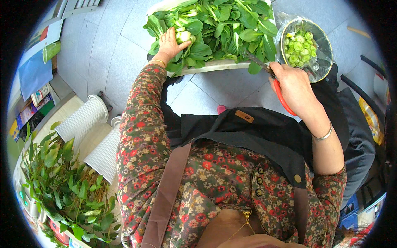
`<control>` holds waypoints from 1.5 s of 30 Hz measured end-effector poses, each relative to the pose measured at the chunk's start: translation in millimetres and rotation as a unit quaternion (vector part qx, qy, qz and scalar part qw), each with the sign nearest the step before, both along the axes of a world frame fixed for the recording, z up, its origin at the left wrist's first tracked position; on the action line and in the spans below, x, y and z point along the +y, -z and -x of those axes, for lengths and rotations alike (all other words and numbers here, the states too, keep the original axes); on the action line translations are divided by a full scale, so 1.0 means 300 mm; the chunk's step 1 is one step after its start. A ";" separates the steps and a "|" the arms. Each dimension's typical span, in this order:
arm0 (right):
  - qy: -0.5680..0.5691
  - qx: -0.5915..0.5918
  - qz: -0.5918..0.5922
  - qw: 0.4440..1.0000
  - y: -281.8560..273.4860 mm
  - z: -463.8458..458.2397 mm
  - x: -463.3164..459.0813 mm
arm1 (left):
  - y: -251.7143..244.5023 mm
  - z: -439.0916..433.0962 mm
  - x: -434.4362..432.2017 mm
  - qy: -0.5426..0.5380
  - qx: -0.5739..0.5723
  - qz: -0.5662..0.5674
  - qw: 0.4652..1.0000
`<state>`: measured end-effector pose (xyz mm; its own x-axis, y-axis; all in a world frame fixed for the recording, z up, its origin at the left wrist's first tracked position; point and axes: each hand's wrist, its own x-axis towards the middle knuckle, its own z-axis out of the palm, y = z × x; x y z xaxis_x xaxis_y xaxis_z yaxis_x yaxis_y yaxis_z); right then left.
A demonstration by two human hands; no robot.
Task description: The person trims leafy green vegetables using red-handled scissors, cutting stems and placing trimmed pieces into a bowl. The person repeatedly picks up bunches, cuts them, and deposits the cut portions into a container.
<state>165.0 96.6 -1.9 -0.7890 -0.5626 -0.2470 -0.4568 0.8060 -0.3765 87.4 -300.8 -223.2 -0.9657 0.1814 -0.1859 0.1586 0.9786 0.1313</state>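
Note:
Leafy green bok choy (229, 34) is heaped in a pale, shallow container (214, 66) in front of me. My left hand (169, 46) rests at the heap's left side, fingers and thumb around a bok choy with a pale cut base (183, 37). My right hand (293, 85) holds red-handled scissors (280, 96), their dark blades pointing left over the container's near right edge. Right of the heap stands a round bin with a yellowish rim (331, 59), lined with clear plastic, holding many cut bok choy bases (299, 46).
Two white woven-textured planters (83, 119) and trailing green plants (59, 173) are at the left. Shelving with packets and papers (35, 74) stands at the far left. Grey floor tiles (118, 46) surround the container. Dark fabric (355, 124) lies at my right side.

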 end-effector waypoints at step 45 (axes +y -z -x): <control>-0.006 0.013 0.019 1.000 0.111 0.014 0.074 | -0.109 -0.077 0.099 -0.086 -0.027 0.169 0.982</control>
<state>160.9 118.8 -35.2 -0.7879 -0.5806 -0.2053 -0.4764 0.7859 -0.3942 110.4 -271.0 -190.5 -0.9639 -0.0646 -0.2582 -0.0118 0.9795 -0.2010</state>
